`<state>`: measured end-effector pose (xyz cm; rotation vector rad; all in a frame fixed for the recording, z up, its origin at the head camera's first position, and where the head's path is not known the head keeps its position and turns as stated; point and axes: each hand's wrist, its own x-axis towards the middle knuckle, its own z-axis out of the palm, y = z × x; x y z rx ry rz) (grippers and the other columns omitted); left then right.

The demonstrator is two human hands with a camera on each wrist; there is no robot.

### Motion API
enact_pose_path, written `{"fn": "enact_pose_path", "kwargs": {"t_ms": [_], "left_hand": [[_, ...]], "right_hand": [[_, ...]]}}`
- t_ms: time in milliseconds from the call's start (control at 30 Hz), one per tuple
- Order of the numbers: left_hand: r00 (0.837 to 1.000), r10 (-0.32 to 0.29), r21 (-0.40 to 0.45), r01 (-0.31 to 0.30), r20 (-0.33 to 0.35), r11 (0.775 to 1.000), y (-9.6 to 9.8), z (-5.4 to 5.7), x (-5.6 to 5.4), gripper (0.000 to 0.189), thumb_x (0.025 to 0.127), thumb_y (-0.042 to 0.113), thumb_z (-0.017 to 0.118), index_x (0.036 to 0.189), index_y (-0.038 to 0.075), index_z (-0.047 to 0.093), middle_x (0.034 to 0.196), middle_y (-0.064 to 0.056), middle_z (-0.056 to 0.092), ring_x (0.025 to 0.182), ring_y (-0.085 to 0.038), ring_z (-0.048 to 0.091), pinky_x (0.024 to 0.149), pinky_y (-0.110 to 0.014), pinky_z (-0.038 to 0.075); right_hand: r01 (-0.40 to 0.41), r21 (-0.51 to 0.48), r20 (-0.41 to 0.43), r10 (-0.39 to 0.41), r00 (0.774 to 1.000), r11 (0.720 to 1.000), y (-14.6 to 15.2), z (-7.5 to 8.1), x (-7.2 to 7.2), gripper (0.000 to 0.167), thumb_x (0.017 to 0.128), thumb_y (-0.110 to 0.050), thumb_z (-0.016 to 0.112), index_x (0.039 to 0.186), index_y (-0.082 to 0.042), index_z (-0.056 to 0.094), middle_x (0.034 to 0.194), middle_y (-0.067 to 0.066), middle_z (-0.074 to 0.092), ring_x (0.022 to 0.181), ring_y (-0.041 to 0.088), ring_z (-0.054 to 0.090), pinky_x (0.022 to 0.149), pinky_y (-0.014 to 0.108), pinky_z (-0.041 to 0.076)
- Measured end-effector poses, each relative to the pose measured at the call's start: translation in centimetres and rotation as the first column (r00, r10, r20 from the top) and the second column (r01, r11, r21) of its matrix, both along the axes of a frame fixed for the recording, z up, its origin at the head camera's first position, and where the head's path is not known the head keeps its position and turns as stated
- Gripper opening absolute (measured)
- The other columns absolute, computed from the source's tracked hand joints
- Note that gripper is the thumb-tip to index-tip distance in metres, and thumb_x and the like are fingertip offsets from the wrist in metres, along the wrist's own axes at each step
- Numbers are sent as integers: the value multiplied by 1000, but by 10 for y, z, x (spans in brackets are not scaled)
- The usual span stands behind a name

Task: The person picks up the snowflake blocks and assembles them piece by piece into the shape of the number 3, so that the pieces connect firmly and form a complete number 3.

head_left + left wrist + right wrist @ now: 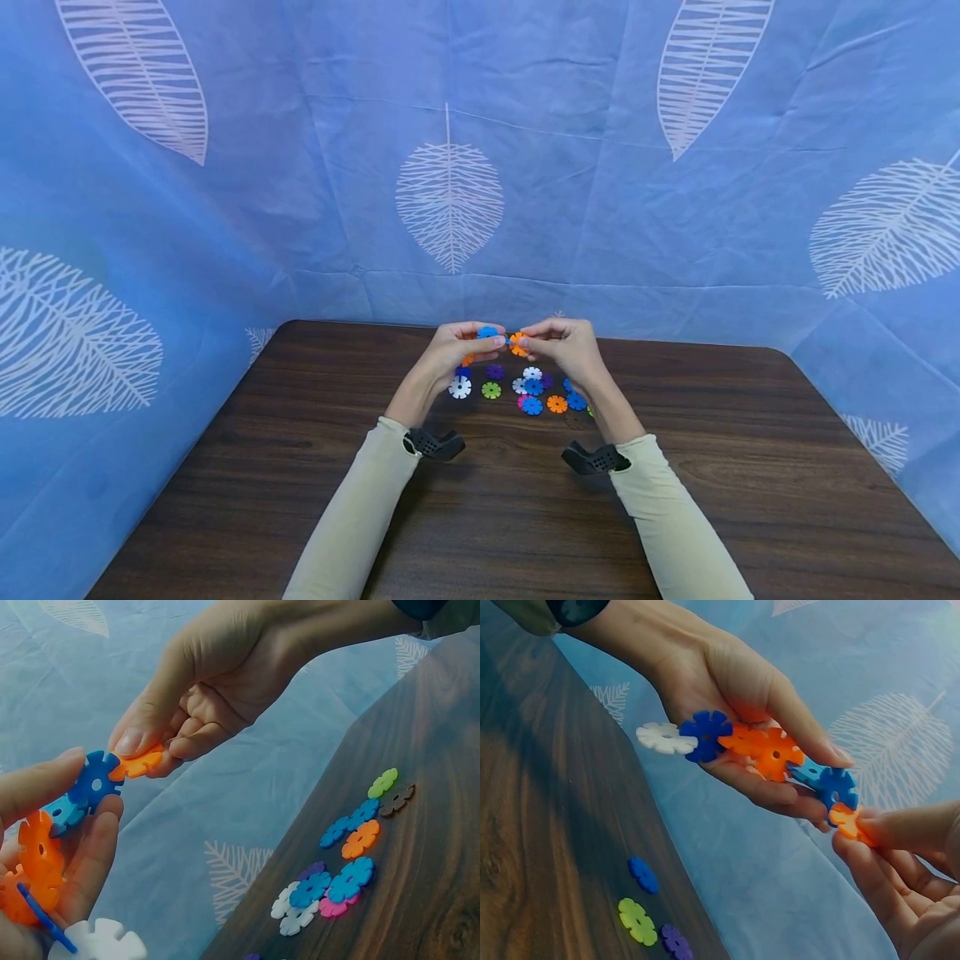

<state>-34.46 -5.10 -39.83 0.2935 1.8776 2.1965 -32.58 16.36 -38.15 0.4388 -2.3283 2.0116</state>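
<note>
We see the left hand (453, 343) pinching a blue disc (91, 787) near one end of a chain (762, 748) of notched discs, which runs along its palm; the right hand (570, 345) pinches an orange disc (139, 763) touching the blue one. We find loose discs (532, 387) on the brown table (502, 517), before a blue cloth (547, 217).

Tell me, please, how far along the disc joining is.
Done: a chain is joined, from a white disc to a blue disc. In hand: the left hand holds it; the right hand pinches an orange disc against the blue end, seating unclear. Remaining, perhaps: loose discs on the table.
</note>
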Motion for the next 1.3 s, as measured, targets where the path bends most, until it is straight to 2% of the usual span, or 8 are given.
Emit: {"fn": "enact_pose_path", "kwargs": {"t_ms": [133,333,467,600,767,900,1067,1300], "left_hand": [[1000,-4,28,3,16,1000,1,0,0,33,95,10,72,123,-6,68,103,-2,75,92,-13,74,95,-36,59],[999,-36,45,35,17,998,1,1,0,40,98,10,68,133,-7,60,113,-10,73,96,-14,74,99,-41,58],[998,-61,24,61,9,998,-1,0,-1,40,102,19,64,135,-3,60,130,-18,66,101,-17,72,100,-43,57],[996,-85,-11,85,0,996,-2,1,-2,41,106,31,55,133,1,62,138,-15,60,104,-18,70,97,-40,58],[989,-150,-47,149,-7,988,-4,2,-1,44,110,30,46,139,-1,57,142,-16,56,104,-18,70,101,-43,57],[979,-206,-59,205,-6,977,-6,2,-1,43,111,25,42,144,-1,51,148,-20,51,110,-23,69,101,-43,56],[971,-238,-63,237,-6,969,-6,2,0,39,110,24,45,142,3,53,148,-15,52,119,-35,65,98,-41,58],[962,-272,-103,268,-24,958,-5,1,1,39,106,22,55,140,5,57,131,-13,62,103,-20,68,94,-39,60]], "right_hand": [[28,-56,-21,-29,999,998,-4,-3,0,27,91,-8,77,109,12,72,83,-5,76,72,18,74,74,35,64],[60,-88,-9,-61,998,994,-8,-4,1,30,91,-7,76,111,14,70,82,-6,77,71,11,74,77,40,64],[60,-90,-5,-60,998,994,-8,-2,1,30,91,-7,76,112,14,70,83,-7,76,72,11,73,78,43,64],[45,-101,0,-45,999,994,-6,-1,1,29,92,-7,75,111,13,70,83,-6,76,72,14,73,77,40,64],[37,-102,12,-36,999,994,-4,0,0,29,92,-8,76,111,12,70,85,-4,76,76,23,74,75,35,64],[34,-97,18,-32,999,995,-4,0,0,29,93,-8,74,113,12,70,87,-4,75,76,19,73,74,33,64],[22,-74,4,-22,1000,997,-3,0,0,30,94,-8,73,114,13,69,86,-6,75,76,15,73,75,35,64],[-18,-62,-2,18,1000,998,-4,0,1,33,93,-7,74,115,17,67,85,-7,75,73,12,71,71,29,63]]}}
